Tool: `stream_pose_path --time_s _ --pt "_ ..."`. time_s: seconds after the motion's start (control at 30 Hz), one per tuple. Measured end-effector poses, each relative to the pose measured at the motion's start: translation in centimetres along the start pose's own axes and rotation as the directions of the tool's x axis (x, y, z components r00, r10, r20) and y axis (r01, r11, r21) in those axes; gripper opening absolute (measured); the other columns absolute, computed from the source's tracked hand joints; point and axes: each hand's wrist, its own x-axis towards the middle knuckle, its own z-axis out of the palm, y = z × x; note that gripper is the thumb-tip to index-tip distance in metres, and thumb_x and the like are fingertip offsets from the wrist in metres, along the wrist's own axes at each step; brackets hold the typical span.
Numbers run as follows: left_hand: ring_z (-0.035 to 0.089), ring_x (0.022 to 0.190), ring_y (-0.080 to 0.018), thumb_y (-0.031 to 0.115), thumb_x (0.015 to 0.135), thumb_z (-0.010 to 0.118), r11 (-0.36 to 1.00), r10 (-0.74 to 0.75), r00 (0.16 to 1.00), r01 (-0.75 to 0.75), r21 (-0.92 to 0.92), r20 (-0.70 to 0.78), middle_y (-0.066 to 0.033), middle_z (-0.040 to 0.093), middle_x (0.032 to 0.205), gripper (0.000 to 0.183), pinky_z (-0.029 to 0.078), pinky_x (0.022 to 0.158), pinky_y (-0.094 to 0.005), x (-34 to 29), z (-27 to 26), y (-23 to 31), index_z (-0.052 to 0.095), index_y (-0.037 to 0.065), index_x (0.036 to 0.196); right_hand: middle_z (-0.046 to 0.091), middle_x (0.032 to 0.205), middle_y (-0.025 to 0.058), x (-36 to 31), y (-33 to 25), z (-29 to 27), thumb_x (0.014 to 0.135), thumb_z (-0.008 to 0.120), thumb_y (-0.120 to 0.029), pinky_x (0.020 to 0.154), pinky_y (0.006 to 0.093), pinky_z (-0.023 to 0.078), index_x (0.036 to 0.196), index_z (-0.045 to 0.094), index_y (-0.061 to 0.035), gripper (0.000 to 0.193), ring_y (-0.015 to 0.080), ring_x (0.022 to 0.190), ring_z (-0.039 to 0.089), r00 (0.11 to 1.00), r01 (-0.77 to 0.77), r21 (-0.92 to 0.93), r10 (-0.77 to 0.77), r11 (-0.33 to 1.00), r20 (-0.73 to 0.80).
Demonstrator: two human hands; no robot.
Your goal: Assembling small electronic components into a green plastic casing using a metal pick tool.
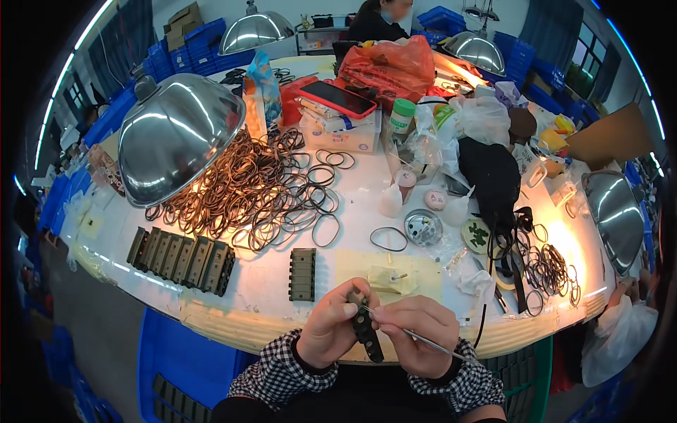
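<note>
Just off the table's near edge, my left hand [330, 323] is closed on a dark green ridged block [367, 337] with a row of round holes. My right hand [422, 333] pinches a thin silver metal tool [436, 344], its tip at the block's upper end between the two hands. Whether that tip touches the block I cannot tell. A similar green block [302, 275] lies by itself on the table beyond my left hand. Farther left stands a row of several such blocks [182, 259]. Past my fingers, a small pale piece with a pin [392, 277] rests on a yellowish sheet.
A heap of brown and black rubber rings [240, 190] spreads under a metal lamp shade [180, 137] at left. Bags, a phone [337, 97] and a green-capped bottle [403, 116] crowd the back. A blue bin [151, 352] sits below the table edge. Someone sits at the far side.
</note>
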Motion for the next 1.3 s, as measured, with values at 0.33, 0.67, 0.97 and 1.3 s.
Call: stream_pose_path --time_s 0.33,0.67,0.97,1.3 --pt "0.056 0.086 -0.0195 0.021 0.083 0.065 0.999 0.008 1.000 -0.009 0.053 0.010 -0.0091 0.057 0.090 0.034 0.045 0.082 -0.0323 2.2 1.2 2.5 0.049 0.006 0.108 0.069 0.086 0.0104 5.1 -0.5 -4.1 0.079 0.070 0.000 0.064 0.0296 0.053 0.101 0.068 -0.0008 0.022 0.0229 0.073 0.067 0.993 0.079 -0.006 -0.078 0.997 0.090" --pt "0.050 0.077 -0.0212 0.020 0.081 0.064 0.994 0.079 0.991 -0.071 0.084 -0.104 -0.0081 0.053 0.084 0.029 0.039 0.073 -0.0340 2.3 0.0 3.3 0.049 0.009 0.103 0.064 0.085 0.0134 20.6 9.5 -5.7 0.098 0.047 -0.011 0.074 0.0316 0.049 0.097 0.053 0.0018 0.014 0.0218 0.083 0.066 0.992 0.026 -0.059 -0.018 0.998 0.126" --pt "0.054 0.086 -0.0234 0.018 0.083 0.061 0.991 0.130 0.991 -0.129 0.026 -0.040 -0.0102 0.055 0.089 0.028 0.043 0.078 -0.0341 1.7 -0.9 3.9 0.049 0.008 0.106 0.065 0.085 0.0161 31.1 22.7 -2.9 0.097 0.048 -0.016 0.073 0.0375 0.048 0.096 0.055 0.0007 0.018 0.0317 0.082 0.063 0.961 0.124 -0.342 -0.026 0.931 0.277" --pt "0.055 0.085 -0.0241 0.017 0.083 0.062 0.990 0.143 0.989 -0.142 0.015 -0.035 -0.0110 0.055 0.089 0.028 0.043 0.079 -0.0349 1.3 -0.9 4.1 0.049 0.007 0.106 0.065 0.085 0.0157 31.8 25.0 -1.9 0.097 0.048 -0.017 0.074 0.0394 0.048 0.096 0.056 -0.0003 0.019 0.0327 0.084 0.062 0.931 0.209 -0.343 -0.079 0.916 0.357"
